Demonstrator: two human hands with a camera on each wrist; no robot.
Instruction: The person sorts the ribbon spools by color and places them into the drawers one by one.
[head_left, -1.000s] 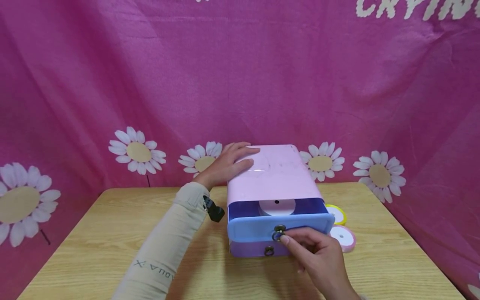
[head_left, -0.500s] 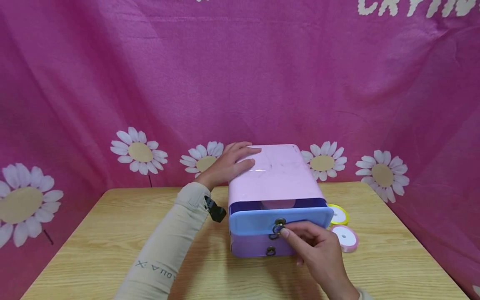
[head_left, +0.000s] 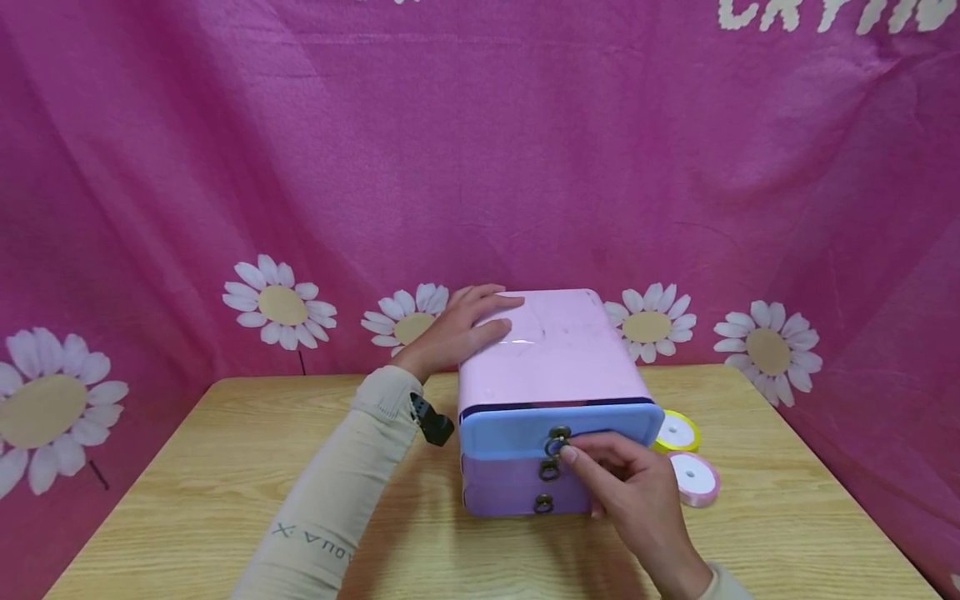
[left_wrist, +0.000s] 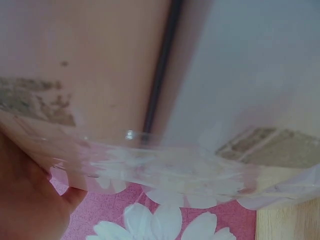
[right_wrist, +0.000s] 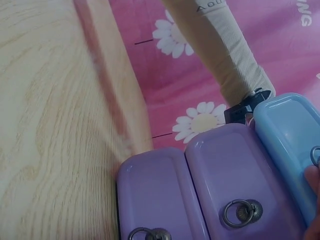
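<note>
A small pink drawer cabinet (head_left: 555, 358) stands on the wooden table. Its top drawer (head_left: 502, 433) has a light blue front and juts out slightly, with a thin dark gap above it. Two purple drawers (right_wrist: 232, 170) below it are pushed in, each with a ring pull (right_wrist: 239, 213). My right hand (head_left: 637, 492) pinches the ring pull (head_left: 557, 446) of the blue drawer between thumb and fingers. My left hand (head_left: 461, 329) rests with extended fingers on the cabinet's top, near its left rear edge. In the left wrist view the cabinet's surface fills most of the frame, blurred.
Beside the cabinet's right side lie a yellow-rimmed spool (head_left: 678, 431) and a pink-rimmed spool (head_left: 695, 477). The wooden table (head_left: 270, 467) extends on both sides. Behind it hangs a magenta cloth (head_left: 480, 167) printed with white daisies.
The blue drawer has slid inward, pushed by my right hand on its ring pull. A round white thing inside it has gone out of sight. My left hand stays on the top.
</note>
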